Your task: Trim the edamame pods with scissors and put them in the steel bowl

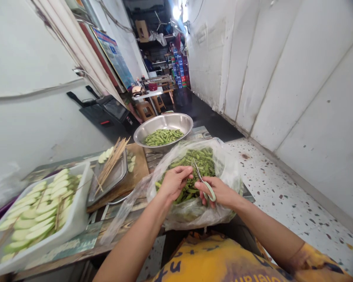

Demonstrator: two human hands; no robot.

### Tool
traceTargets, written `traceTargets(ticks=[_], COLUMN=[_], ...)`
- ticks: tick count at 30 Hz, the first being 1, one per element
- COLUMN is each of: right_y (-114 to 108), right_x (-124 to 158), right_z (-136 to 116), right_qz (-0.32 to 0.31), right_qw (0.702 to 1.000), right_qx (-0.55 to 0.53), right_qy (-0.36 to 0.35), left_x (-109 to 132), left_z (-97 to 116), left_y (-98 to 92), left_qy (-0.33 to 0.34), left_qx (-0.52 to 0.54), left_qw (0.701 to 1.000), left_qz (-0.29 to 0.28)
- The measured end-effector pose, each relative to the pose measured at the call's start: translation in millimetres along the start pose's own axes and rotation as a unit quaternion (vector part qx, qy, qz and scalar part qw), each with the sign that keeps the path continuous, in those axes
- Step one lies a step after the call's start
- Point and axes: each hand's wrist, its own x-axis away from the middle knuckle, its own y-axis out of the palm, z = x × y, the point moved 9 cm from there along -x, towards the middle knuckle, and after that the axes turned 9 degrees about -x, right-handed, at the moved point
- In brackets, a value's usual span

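My right hand (220, 191) grips a pair of scissors (209, 192) with pale green handles, blades pointing up and away. Close to the blades, my left hand (175, 181) has thumb and fingers pinched together; whatever is between them is too small to make out. Both hands are over a clear plastic bag (191, 217), spread wide and full of green soybean pods (204, 156). Beyond the bag, a steel bowl (181, 120) holds more green pods (163, 137).
To the left, a white tub (86, 196) holds skewered pale green slices (45, 213). Beside it, wooden skewers (113, 162) lie across a metal tray (123, 168) on a wooden board (141, 156). A white wall (306, 86) runs along the right, above a speckled floor (267, 184).
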Motion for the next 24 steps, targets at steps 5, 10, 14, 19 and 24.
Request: traceTargets(ticks=[5, 10, 14, 19, 24], right_y=[-3, -7, -12, -31, -36], right_x=[0, 0, 1, 7, 10], right_z=[3, 5, 1, -13, -18], right_qz=[-0.003, 0.014, 0.042, 0.101, 0.101], right_qw=[1.000, 0.999, 0.999, 0.993, 0.991], right_qx=[0.011, 0.045, 0.029, -0.054, -0.079], right_qy=[0.010, 0.008, -0.006, -0.026, -0.036], left_x=[-2, -2, -1, -9, -32], left_z=[1, -1, 4, 21, 33], left_y=[-1.1, 0.4, 0.8, -19.7, -16.5], left_qy=[0.001, -0.001, 0.000, 0.001, 0.065], left_qx=[-0.022, -0.043, -0.025, 0.044, -0.161], left_qw=[1.000, 0.999, 0.999, 0.998, 0.985], left_qz=[-0.009, -0.025, -0.027, 0.037, 0.008])
